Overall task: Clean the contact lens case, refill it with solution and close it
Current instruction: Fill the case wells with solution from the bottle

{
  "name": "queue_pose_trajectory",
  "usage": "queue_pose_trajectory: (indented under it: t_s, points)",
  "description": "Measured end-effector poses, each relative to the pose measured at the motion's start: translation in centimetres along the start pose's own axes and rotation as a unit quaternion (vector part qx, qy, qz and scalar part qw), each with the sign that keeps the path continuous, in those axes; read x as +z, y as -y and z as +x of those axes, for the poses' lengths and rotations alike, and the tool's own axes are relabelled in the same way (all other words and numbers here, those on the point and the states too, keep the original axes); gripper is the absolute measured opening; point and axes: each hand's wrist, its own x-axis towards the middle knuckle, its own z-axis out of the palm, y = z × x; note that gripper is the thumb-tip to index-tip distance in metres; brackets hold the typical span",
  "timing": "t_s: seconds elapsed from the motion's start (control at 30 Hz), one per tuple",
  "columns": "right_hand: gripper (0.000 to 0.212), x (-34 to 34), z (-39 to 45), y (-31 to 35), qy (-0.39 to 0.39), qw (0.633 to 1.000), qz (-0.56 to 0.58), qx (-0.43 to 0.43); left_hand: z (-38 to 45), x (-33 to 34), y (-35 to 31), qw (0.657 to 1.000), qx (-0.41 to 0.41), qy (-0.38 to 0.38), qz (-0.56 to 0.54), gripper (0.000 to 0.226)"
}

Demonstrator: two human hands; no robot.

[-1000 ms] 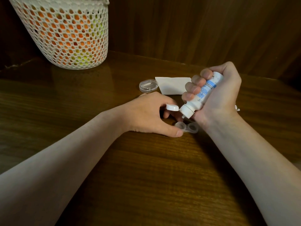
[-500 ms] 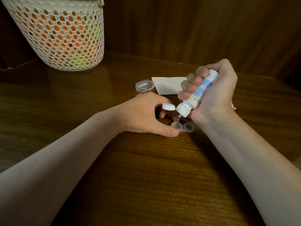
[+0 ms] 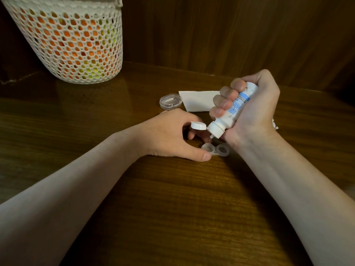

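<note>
Lens case (image 3: 215,149), clear and with both wells uncovered, lies flat on the wooden table (image 3: 172,198) between the two hands. Left hand (image 3: 169,137) steadies it, thumb tip pressed against its left well, fingers curled behind. Right hand (image 3: 249,114) wraps all its fingers around a white solution bottle (image 3: 232,112), tilted nozzle-down just above the case, its flip cap (image 3: 198,125) hanging open. Behind lie a clear lid (image 3: 170,101), a white tissue (image 3: 199,100) and a mesh basket (image 3: 73,41).
</note>
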Motion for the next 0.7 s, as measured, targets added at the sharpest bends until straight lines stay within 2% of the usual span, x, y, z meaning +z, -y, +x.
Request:
queue_pose_trajectory:
  t_s: [0.7]
  points:
    - [0.036, -0.04, 0.09, 0.09, 0.006, 1.0, 0.002, -0.004, -0.12, -0.02, -0.34, 1.0, -0.008, 0.002, -0.001, 0.036]
